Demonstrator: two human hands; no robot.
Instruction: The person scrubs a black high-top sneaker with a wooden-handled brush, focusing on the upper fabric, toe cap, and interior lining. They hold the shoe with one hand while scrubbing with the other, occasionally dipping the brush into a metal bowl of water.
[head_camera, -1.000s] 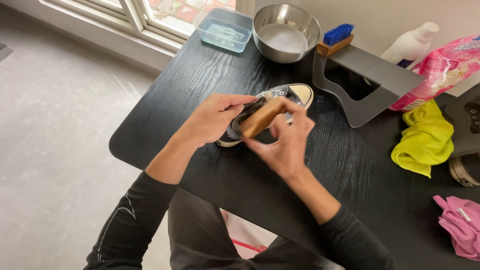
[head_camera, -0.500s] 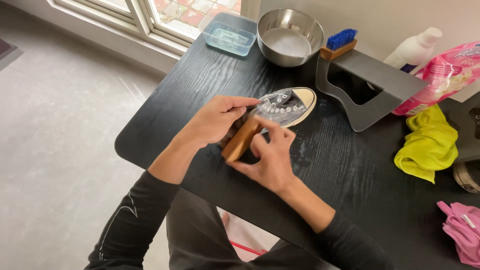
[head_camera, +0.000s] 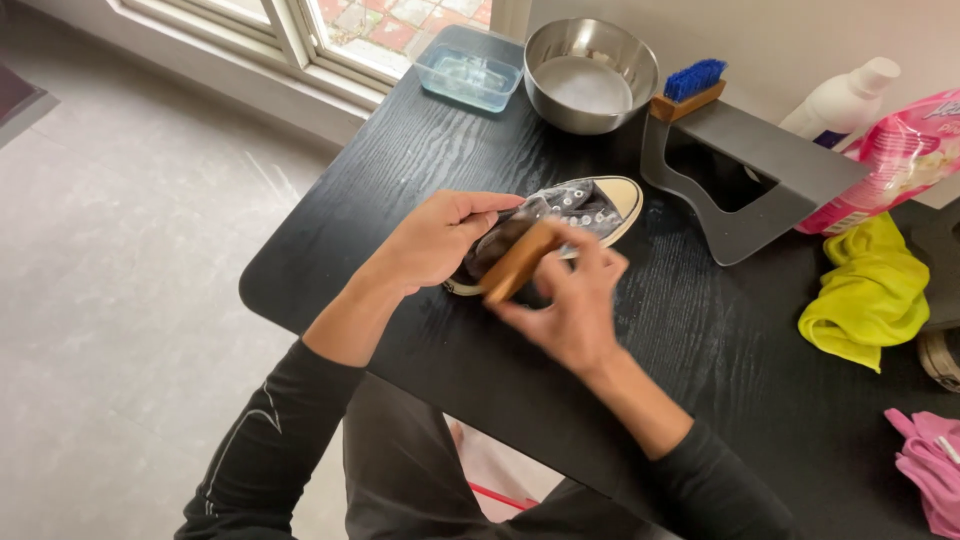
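Observation:
A grey canvas sneaker (head_camera: 585, 205) with a white rubber toe lies on the black table (head_camera: 420, 160), toe pointing away from me. My left hand (head_camera: 435, 240) grips its heel end and holds it down. My right hand (head_camera: 570, 305) is closed on a wooden-backed brush (head_camera: 515, 262), which is pressed against the near side of the shoe. The brush bristles are hidden against the shoe.
At the table's far edge stand a clear plastic tub (head_camera: 470, 72) and a steel bowl (head_camera: 590, 75). A blue-bristled brush (head_camera: 690, 88) rests on a grey stand (head_camera: 760, 175). To the right are a white bottle (head_camera: 840, 100), pink bag (head_camera: 890, 160), yellow cloth (head_camera: 870, 295) and pink cloth (head_camera: 930, 465).
My right hand has drawn the brush back and forth along the shoe, from the toe area toward the heel side. My left hand has kept its hold on the shoe.

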